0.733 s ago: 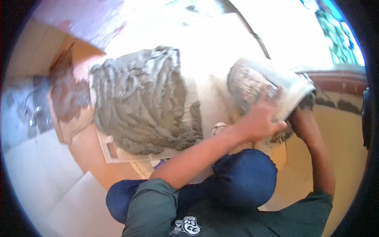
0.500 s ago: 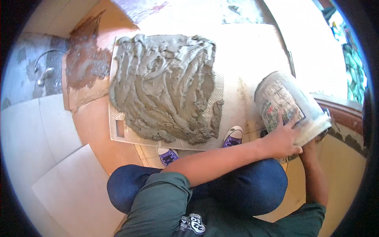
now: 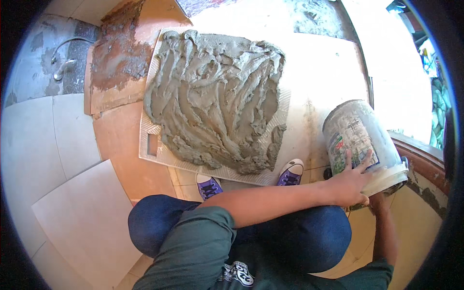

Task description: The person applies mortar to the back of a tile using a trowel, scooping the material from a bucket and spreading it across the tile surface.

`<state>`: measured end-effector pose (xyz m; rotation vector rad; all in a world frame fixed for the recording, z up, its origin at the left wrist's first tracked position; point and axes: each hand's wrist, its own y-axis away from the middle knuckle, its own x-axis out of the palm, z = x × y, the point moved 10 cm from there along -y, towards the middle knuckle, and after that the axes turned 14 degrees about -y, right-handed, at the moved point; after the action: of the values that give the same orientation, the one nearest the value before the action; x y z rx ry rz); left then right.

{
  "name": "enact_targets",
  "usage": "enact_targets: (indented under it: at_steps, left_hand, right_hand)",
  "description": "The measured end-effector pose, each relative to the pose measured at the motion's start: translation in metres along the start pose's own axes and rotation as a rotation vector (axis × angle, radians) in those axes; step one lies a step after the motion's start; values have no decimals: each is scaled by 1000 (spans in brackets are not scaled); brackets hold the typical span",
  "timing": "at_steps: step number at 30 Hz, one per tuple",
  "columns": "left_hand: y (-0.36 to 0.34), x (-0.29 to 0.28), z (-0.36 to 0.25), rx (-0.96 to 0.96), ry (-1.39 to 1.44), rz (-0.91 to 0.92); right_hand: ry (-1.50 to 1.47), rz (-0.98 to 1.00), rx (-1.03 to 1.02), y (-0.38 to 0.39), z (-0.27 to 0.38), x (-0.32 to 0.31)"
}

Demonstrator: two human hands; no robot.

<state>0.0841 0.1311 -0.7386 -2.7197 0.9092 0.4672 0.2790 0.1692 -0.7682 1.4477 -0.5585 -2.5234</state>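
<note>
My left hand (image 3: 351, 186) rests on the side of a grimy plastic bucket (image 3: 385, 138), fingers spread over its label and thumb near the rim, holding it. The bucket lies tilted, mouth toward me. My right hand (image 3: 377, 200) is at the underside of its rim, fingers hidden behind it. To the left of the bucket, a ridged tile (image 3: 152, 128) bears a thick, wavy layer of wet grey mortar (image 3: 217, 106); its exposed edges show a cut-out at the lower left.
Purple sneakers (image 3: 208, 186) show beside my bent knees (image 3: 314, 241). A loose pale tile (image 3: 82, 212) lies at the left, near mortar-stained walls (image 3: 113, 58) and a metal tap (image 3: 63, 70). A wooden ledge (image 3: 425, 166) runs along the right, with clutter (image 3: 437, 101) beyond it.
The bucket and both hands have moved down and rightward in the view, away from the mortared tile. The view has shifted, showing the tile higher up and both sneakers more clearly.
</note>
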Motion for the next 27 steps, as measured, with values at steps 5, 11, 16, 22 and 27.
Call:
enact_targets:
  at_steps: [5,11,16,22,27]
  left_hand:
    - [1,5,-1,24,9,-29]
    - [7,1,-3,-71,4,71]
    - [3,6,-4,-5,7,-18]
    - [-4,10,-3,6,-66,-1]
    - [-7,2,-2,-104,-55,40]
  right_hand:
    - [-131,14,43,10,-3,3]
    - [-285,52,44,10,-2,30]
    - [-397,77,42,7,-3,58]
    - [-505,74,58,15,-13,56]
    - [-602,46,88,25,-20,61]
